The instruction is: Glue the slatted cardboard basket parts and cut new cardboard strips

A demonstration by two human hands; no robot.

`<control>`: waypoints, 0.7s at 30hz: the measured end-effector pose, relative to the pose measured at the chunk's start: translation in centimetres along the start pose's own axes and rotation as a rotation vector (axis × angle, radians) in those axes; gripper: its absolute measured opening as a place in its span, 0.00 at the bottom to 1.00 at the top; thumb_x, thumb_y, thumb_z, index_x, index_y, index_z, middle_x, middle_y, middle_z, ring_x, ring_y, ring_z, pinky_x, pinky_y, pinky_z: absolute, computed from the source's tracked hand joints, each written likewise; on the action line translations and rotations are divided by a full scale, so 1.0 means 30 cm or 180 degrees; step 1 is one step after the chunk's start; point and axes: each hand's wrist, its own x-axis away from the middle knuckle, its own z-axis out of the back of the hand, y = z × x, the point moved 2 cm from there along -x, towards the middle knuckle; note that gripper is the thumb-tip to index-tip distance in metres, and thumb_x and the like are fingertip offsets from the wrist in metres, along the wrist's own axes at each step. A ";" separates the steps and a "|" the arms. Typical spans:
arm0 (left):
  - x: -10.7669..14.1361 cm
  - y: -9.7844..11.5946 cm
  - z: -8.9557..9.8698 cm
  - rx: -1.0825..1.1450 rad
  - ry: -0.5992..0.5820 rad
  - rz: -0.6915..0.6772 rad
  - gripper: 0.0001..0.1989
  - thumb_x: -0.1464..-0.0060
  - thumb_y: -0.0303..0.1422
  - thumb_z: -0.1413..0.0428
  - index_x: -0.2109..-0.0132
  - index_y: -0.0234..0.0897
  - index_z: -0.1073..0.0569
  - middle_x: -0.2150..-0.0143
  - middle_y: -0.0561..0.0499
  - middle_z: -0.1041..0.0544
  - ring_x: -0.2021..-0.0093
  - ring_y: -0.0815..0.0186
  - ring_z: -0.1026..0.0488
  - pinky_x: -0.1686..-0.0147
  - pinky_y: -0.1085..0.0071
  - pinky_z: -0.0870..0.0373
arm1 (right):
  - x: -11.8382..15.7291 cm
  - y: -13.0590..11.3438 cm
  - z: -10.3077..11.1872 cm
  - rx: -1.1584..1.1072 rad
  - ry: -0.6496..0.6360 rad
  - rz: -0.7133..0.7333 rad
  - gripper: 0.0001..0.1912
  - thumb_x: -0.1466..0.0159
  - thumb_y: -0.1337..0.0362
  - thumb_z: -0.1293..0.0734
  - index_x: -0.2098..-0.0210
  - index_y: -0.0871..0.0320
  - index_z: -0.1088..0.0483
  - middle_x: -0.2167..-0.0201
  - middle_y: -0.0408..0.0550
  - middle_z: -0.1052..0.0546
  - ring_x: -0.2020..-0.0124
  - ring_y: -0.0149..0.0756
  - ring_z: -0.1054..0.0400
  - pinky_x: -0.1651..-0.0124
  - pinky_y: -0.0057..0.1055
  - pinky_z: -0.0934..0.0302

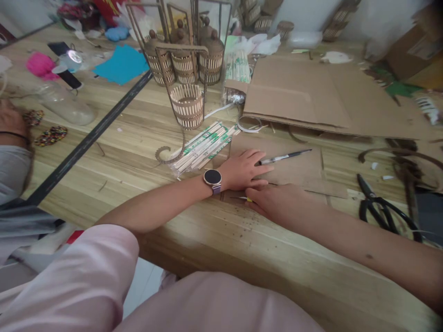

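My left hand (242,169), with a watch on its wrist, lies flat with fingers spread on a piece of brown cardboard (304,170). Just below it, my right hand (277,200) is closed around a knife (249,199); only a bit of yellow and a thin blade-like tip show, and the rest is hidden by the fingers. The knife is at the cardboard's near edge. On the cardboard, beyond my left fingertips, rests a pen (285,157). Packets of wrapped chopsticks (207,146) lie to the left of the cardboard.
A small slatted basket with a tall handle (188,108) stands behind the chopsticks, with several lidded ones further back. Large cardboard sheets (297,92) fill the back right. Black scissors (377,207) lie at right. Another person's arm (14,138) rests at far left.
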 end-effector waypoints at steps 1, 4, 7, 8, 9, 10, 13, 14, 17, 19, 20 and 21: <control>0.000 0.001 0.001 0.0005 -0.0018 0.0016 0.25 0.33 0.46 0.49 0.36 0.39 0.28 0.33 0.34 0.35 0.33 0.49 0.38 0.35 0.54 0.41 | -0.001 -0.002 0.001 0.0041 0.0027 -0.0001 0.13 0.29 0.65 0.41 0.53 0.59 0.26 0.67 0.51 0.19 0.74 0.37 0.27 0.79 0.31 0.57; -0.001 0.000 0.000 -0.0020 -0.0080 0.0056 0.25 0.32 0.46 0.50 0.35 0.40 0.29 0.31 0.34 0.37 0.30 0.48 0.41 0.33 0.51 0.45 | -0.002 -0.013 0.019 0.0144 0.0106 0.0041 0.15 0.34 0.75 0.39 0.55 0.59 0.24 0.63 0.53 0.18 0.73 0.36 0.27 0.77 0.30 0.52; -0.004 -0.002 -0.001 -0.0041 -0.0190 0.0054 0.25 0.31 0.45 0.51 0.33 0.42 0.32 0.28 0.36 0.40 0.27 0.49 0.46 0.31 0.50 0.49 | -0.002 -0.027 0.053 0.0214 0.0149 0.0138 0.19 0.40 0.83 0.40 0.60 0.61 0.22 0.66 0.54 0.18 0.72 0.37 0.26 0.73 0.30 0.47; -0.005 -0.002 -0.002 -0.0040 -0.0235 0.0049 0.25 0.30 0.44 0.51 0.32 0.42 0.33 0.27 0.36 0.41 0.27 0.50 0.47 0.31 0.50 0.50 | -0.003 -0.031 0.061 0.0237 0.0124 0.0158 0.19 0.41 0.83 0.40 0.62 0.62 0.22 0.68 0.54 0.19 0.72 0.38 0.26 0.73 0.30 0.47; -0.007 -0.003 -0.002 -0.0039 -0.0280 0.0046 0.25 0.30 0.44 0.52 0.31 0.43 0.34 0.27 0.37 0.42 0.26 0.50 0.48 0.30 0.50 0.51 | -0.004 -0.032 0.066 0.0269 0.0102 0.0170 0.18 0.42 0.83 0.39 0.63 0.63 0.22 0.70 0.54 0.19 0.72 0.38 0.26 0.73 0.30 0.47; -0.008 -0.003 -0.001 -0.0040 -0.0319 0.0048 0.25 0.30 0.44 0.52 0.31 0.43 0.35 0.26 0.38 0.43 0.26 0.51 0.48 0.30 0.51 0.52 | -0.006 -0.033 0.066 0.0309 0.0062 0.0180 0.17 0.42 0.83 0.39 0.63 0.63 0.22 0.71 0.54 0.19 0.73 0.38 0.26 0.74 0.30 0.48; -0.011 -0.004 0.000 -0.0041 -0.0404 0.0046 0.27 0.31 0.46 0.52 0.30 0.44 0.36 0.25 0.38 0.44 0.26 0.51 0.49 0.30 0.52 0.53 | -0.011 -0.032 0.056 0.0454 0.0004 0.0209 0.18 0.44 0.84 0.37 0.60 0.63 0.23 0.66 0.56 0.18 0.74 0.37 0.26 0.76 0.29 0.52; -0.011 -0.004 0.000 -0.0038 -0.0416 0.0047 0.27 0.31 0.47 0.51 0.30 0.44 0.36 0.25 0.38 0.44 0.26 0.51 0.49 0.29 0.52 0.54 | -0.012 -0.031 0.052 0.0473 0.0002 0.0223 0.19 0.44 0.84 0.38 0.60 0.63 0.23 0.65 0.56 0.18 0.75 0.36 0.26 0.77 0.29 0.54; -0.011 -0.006 0.002 -0.0020 -0.0406 0.0049 0.27 0.31 0.47 0.51 0.30 0.45 0.36 0.25 0.40 0.44 0.26 0.51 0.49 0.30 0.52 0.54 | -0.009 -0.023 0.047 0.0490 0.0055 0.0211 0.21 0.44 0.85 0.40 0.60 0.61 0.23 0.61 0.54 0.18 0.74 0.33 0.26 0.79 0.31 0.58; -0.011 -0.007 0.002 -0.0003 -0.0426 0.0054 0.27 0.31 0.47 0.51 0.30 0.45 0.36 0.25 0.40 0.44 0.25 0.51 0.49 0.29 0.52 0.54 | -0.004 -0.013 0.042 0.0507 -0.0053 0.0191 0.21 0.45 0.85 0.40 0.60 0.61 0.24 0.60 0.52 0.18 0.74 0.34 0.25 0.80 0.31 0.60; -0.010 -0.007 0.002 0.0008 -0.0452 0.0053 0.27 0.31 0.48 0.51 0.30 0.44 0.36 0.25 0.40 0.45 0.25 0.51 0.50 0.29 0.52 0.55 | -0.001 -0.007 0.038 0.0512 -0.0089 0.0206 0.22 0.45 0.85 0.39 0.60 0.60 0.24 0.60 0.51 0.18 0.73 0.35 0.25 0.80 0.32 0.60; -0.010 -0.007 0.002 0.0019 -0.0474 0.0053 0.28 0.31 0.48 0.51 0.30 0.44 0.37 0.25 0.40 0.45 0.25 0.51 0.50 0.29 0.52 0.55 | 0.002 0.000 0.032 0.0499 -0.0126 0.0241 0.22 0.46 0.85 0.39 0.59 0.60 0.24 0.61 0.50 0.18 0.72 0.36 0.24 0.80 0.32 0.59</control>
